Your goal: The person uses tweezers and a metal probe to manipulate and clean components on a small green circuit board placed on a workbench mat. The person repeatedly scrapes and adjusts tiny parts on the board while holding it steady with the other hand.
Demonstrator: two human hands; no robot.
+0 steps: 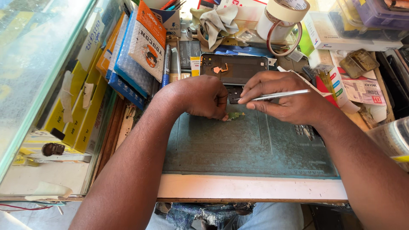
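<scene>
Left hand curled into a loose fist, its fingertips pressed down on a small green circuit board that lies on the worn blue-green work mat of the tabletop. The board sits just beyond those fingertips, between the two hands. Right hand closed in a pinch around silver tweezers, held nearly level with the tips pointing toward the left hand; the tips end just above the board, and whether they touch it cannot be told. An opened phone body, dark inside with a copper-coloured part, lies just beyond both hands. Past the right hand stand rolls of tape. To the far side of the left hand, stacked packets lean against a glass case.
</scene>
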